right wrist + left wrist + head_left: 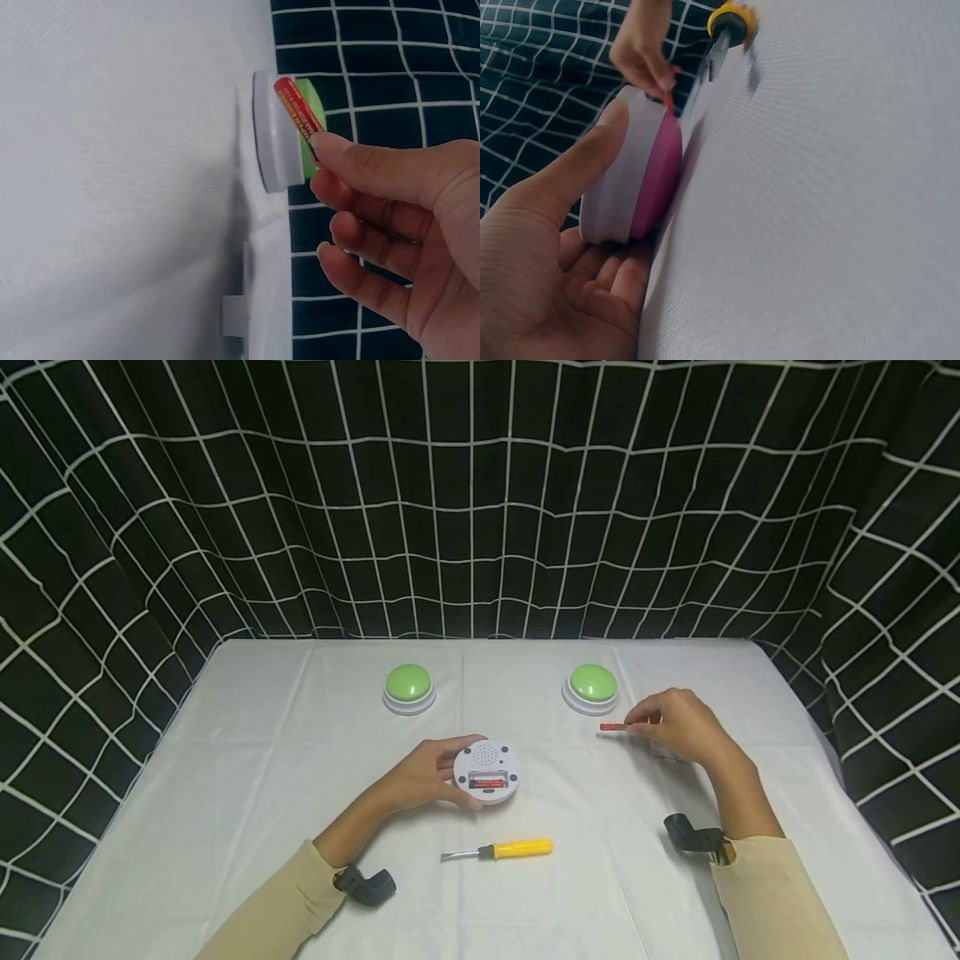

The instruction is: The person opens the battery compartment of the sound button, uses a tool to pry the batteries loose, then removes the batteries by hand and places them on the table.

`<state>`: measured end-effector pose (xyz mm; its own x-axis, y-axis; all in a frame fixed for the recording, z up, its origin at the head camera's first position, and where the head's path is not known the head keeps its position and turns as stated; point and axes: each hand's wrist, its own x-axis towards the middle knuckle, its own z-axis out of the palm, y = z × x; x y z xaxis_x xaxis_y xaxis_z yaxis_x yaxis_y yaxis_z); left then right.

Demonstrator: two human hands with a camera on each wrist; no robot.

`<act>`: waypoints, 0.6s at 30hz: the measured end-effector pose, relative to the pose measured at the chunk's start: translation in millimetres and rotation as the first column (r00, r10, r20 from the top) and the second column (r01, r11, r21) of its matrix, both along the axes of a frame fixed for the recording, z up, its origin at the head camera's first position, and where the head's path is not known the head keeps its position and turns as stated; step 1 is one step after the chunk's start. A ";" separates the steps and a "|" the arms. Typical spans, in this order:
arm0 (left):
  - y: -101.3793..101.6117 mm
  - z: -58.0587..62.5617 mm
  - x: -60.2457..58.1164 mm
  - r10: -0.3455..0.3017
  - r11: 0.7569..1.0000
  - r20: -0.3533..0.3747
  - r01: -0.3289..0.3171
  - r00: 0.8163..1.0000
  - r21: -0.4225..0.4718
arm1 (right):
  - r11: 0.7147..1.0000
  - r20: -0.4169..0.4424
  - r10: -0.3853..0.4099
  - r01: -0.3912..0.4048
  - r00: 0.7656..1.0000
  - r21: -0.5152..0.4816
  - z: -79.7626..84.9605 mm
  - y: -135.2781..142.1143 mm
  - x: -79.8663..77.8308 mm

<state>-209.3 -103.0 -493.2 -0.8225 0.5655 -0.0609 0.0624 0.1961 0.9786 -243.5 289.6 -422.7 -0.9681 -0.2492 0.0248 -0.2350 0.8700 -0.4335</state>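
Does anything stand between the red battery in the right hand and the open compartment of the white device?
Nothing visible does: white cloth lies between the red battery and the compartment. The green button sits beyond that line, the yellow screwdriver nearer the person. The left hand grips the device from the left.

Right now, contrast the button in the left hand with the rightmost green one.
The held button has a pink cap, the rightmost button a green one. The held button shows its underside and open battery compartment; the rightmost button sits cap up. Both have round white bases.
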 end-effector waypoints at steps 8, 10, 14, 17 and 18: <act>-0.4 -0.8 -0.7 -0.003 1.000 -0.006 0.003 1.000 0.010 | 1.000 0.040 -0.004 0.004 0.999 0.007 -4.6 -2.1 -2.0; -0.3 -1.2 -1.0 -0.001 1.000 -0.004 0.001 1.000 0.008 | 1.000 0.044 0.003 -0.003 0.999 0.008 -5.4 -3.0 -2.1; -0.1 -2.1 -1.3 0.004 1.000 0.001 -0.004 1.000 0.005 | 1.000 0.050 0.022 -0.023 0.998 0.013 -7.4 -4.4 -2.5; -0.1 -2.3 -1.3 0.007 1.000 0.000 -0.007 1.000 -0.002 | 0.999 0.053 0.037 -0.038 0.998 0.011 -9.5 -4.1 -3.0; 0.0 -2.2 -1.3 0.008 1.000 0.001 -0.008 1.000 -0.003 | 0.999 0.053 0.040 -0.041 0.998 0.011 -10.1 -3.9 -3.2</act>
<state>-210.5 -103.0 -495.4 -0.8270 0.5586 -0.0636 0.0595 0.1995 0.9781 -246.7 285.7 -432.8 -0.9572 -0.2880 -0.0289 -0.2472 0.8654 -0.4358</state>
